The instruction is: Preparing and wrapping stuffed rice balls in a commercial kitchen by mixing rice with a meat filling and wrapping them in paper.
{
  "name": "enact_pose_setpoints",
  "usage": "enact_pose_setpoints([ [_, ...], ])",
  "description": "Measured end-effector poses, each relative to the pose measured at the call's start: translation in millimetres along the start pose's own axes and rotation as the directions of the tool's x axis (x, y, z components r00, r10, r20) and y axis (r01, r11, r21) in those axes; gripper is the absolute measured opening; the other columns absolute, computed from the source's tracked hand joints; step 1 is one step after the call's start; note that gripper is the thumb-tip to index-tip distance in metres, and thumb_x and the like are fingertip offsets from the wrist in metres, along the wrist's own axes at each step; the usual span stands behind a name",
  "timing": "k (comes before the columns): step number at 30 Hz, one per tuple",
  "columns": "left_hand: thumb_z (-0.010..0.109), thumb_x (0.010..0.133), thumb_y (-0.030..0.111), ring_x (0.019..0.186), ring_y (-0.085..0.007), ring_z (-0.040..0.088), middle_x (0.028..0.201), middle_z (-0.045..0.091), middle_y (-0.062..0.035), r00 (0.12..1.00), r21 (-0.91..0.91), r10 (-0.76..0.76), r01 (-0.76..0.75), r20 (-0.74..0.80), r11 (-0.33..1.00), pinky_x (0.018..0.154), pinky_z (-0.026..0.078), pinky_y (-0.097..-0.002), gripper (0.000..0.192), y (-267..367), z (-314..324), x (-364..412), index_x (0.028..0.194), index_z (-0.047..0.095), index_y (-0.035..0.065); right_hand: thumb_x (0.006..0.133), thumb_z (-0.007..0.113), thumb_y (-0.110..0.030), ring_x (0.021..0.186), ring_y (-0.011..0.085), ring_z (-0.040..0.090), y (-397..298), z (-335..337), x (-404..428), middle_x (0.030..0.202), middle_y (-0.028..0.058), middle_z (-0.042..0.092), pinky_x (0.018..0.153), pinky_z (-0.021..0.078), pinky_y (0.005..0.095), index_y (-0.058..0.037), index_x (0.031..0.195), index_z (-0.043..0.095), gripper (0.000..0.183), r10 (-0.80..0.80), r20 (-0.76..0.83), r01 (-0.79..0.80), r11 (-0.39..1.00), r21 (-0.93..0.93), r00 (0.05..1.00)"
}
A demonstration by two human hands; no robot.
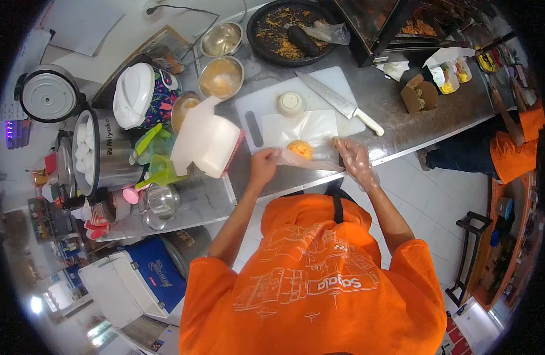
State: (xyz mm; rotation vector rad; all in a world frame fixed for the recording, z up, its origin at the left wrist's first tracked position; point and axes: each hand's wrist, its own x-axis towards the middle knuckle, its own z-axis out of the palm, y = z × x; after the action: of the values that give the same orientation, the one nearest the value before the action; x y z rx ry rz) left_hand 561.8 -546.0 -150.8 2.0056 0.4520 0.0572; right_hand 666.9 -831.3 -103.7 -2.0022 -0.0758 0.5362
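Note:
A wrapper sheet [323, 124] lies over the front of a white cutting board, with a mound of orange food [300, 150] near its front edge. My left hand [264, 165] pinches the sheet's near left corner, and the front edge is folded up beside the food. At the near right corner is my right hand [354, 160], in a clear plastic glove; whether its fingers grip the sheet is unclear. Behind the food, a small white bowl [291, 104] sits upside down on the cutting board [343, 82]. A white-handled knife [339, 100] lies across the board's right side.
A large stone mortar [259, 33] with a pestle stands at the back. Metal bowls [221, 79], an open white box [217, 142] and a pot of white rounded items [89, 151] are at left. A brown carton [418, 95] stands at right. A person in orange [512, 153] stands far right.

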Motion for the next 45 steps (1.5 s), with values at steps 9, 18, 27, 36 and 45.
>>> enact_pose_setpoints([
  [9,0.062,0.096,0.028,0.059,-0.0118,0.04,0.058,0.046,-0.01,0.999,0.009,0.043,-0.043,-0.034,0.999,0.055,0.036,-0.0356,0.039,16,-11,3,0.077,0.06,-0.0061,0.085,0.076,-0.017,0.094,0.0276,0.065,32,17,-27,0.096,0.0162,0.07,0.083,0.0524,0.038,-0.004,0.099,0.076,0.018,-0.27,0.065,0.274,0.882,-0.383,0.961],
  [18,0.062,0.093,0.04,0.065,-0.0372,0.062,0.071,0.063,-0.0245,0.994,0.204,-0.11,0.109,-0.007,0.973,0.063,0.045,-0.0459,0.045,-7,-9,33,0.082,0.068,-0.0033,0.093,0.064,-0.033,0.053,0.026,0.055,26,15,28,0.057,0.0158,0.061,0.057,0.043,0.0426,0.0039,0.072,0.067,0.042,-0.018,-0.066,0.011,0.995,-0.101,0.998],
  [27,0.063,0.09,0.044,0.062,-0.0357,0.063,0.066,0.062,-0.0231,0.971,0.258,-0.237,0.223,0.027,0.94,0.062,0.046,-0.0451,0.05,-7,-12,36,0.074,0.069,-0.0028,0.093,0.061,-0.021,0.08,0.0376,0.062,-10,25,7,0.084,0.0152,0.067,0.078,0.0482,0.0481,-0.0014,0.094,0.072,0.022,-0.495,-0.554,0.36,0.868,-0.341,0.669],
  [36,0.067,0.089,0.033,0.064,-0.0324,0.063,0.07,0.063,-0.0196,0.992,0.372,-0.116,0.125,-0.045,0.92,0.061,0.046,-0.0429,0.036,-3,-5,41,0.078,0.067,-0.0015,0.099,0.051,-0.038,0.144,0.0321,0.033,-32,93,13,0.158,0.0102,0.034,0.118,0.0274,0.0511,-0.0108,0.152,0.035,0.061,-0.588,0.427,0.69,0.343,-0.637,0.686],
  [45,0.075,0.079,0.025,0.112,-0.0348,0.053,0.114,0.058,-0.0143,0.915,0.648,0.374,-0.379,0.154,0.661,0.09,0.042,-0.0527,0.052,33,4,105,0.124,0.055,0.0072,0.098,0.053,-0.032,0.124,0.0344,0.052,-9,93,49,0.133,0.0138,0.057,0.107,0.0393,0.0464,-0.008,0.134,0.056,0.044,-0.677,0.2,0.66,0.535,-0.527,0.708],
])
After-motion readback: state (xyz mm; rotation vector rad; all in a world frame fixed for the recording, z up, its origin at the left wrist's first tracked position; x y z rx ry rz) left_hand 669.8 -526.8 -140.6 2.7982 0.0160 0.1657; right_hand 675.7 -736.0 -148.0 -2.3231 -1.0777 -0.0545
